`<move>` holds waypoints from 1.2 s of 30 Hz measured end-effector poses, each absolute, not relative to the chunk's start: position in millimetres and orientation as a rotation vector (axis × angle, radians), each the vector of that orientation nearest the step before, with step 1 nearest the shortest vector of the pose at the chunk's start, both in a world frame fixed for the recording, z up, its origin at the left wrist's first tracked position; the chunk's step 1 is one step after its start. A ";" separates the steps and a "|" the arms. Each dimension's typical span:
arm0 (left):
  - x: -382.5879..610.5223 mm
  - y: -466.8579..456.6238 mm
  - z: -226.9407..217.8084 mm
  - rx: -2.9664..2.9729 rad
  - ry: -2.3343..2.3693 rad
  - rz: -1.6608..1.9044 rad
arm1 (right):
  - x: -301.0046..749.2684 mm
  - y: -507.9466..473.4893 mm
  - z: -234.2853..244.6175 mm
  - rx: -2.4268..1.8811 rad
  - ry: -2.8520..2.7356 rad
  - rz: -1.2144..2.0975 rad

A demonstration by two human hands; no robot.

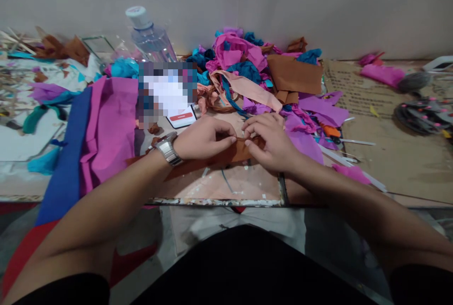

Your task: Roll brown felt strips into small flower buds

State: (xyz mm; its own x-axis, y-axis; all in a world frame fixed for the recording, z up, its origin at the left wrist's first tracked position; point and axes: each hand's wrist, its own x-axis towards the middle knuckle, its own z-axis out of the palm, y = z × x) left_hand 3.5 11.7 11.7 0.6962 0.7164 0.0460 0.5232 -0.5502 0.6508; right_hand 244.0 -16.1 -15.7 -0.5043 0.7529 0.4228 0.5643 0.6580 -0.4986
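Though half-hidden, brown strip point(238, 153) seemingly between fingers point(230, 140)

Low work board point(226, 185) is cluttered: brown strip point(238, 151) laid front centre, magenta cloth point(109, 126) and blue cloth point(67, 168) folded at left, scrap pile point(244, 64) heaped behind, water bottle point(152, 36) at back left, phone point(182, 117) near centre, cardboard point(389, 154) spread at right.

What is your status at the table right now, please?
Left hand and right hand both pinching thin brown fabric strip. Strip spans between them. Heap of coloured fabric scraps close behind.
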 end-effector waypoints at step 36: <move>0.6 18.8 10.1 2.185 0.815 0.210 | 240.9 -20.0 -22.4 -0.982 -2.249 0.205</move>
